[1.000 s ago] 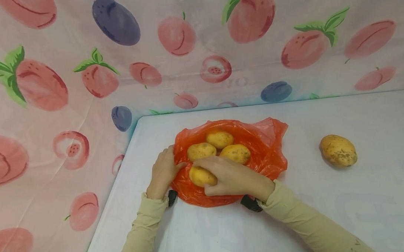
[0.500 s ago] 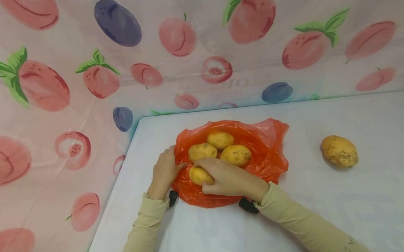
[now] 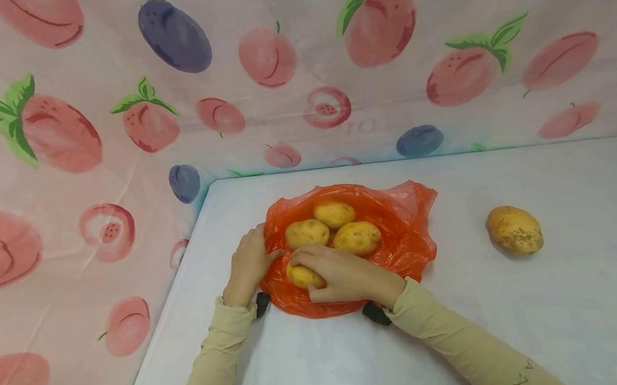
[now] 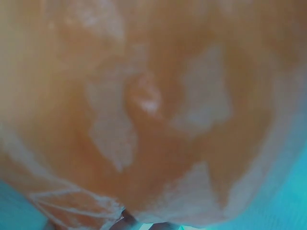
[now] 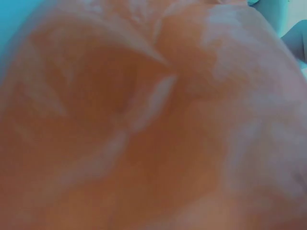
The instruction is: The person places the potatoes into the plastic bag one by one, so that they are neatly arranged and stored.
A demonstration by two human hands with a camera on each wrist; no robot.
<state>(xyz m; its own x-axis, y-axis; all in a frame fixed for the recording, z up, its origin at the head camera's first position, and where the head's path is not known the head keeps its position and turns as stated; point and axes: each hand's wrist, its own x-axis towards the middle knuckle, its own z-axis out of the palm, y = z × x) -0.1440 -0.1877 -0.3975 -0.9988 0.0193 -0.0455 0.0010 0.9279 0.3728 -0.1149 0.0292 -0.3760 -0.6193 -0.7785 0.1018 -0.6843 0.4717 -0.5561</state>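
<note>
A red plastic bag (image 3: 407,234) lies spread with its mouth facing up, several potatoes inside. Two potatoes, the left one (image 3: 307,234) and the right one (image 3: 358,238), sit in front of a third potato (image 3: 334,213). My right hand (image 3: 337,271) reaches into the bag and grips the nearest potato (image 3: 303,276), thumb on the near side and fingers over its top. At the bag's left rim my left hand (image 3: 248,265) holds the plastic, thumb inside and fingers outside. Both wrist views are filled by blurred bag plastic (image 4: 153,120).
One more potato (image 3: 515,230) lies alone on the white table (image 3: 496,322), well right of the bag. Behind and to the left hangs a pink cloth (image 3: 210,145) printed with fruit. Black wrist bands (image 3: 376,313) show under both sleeves.
My right hand has shifted slightly left, still on the nearest potato, which now shows less beneath the fingers. The left hand and the other potatoes stay in place.
</note>
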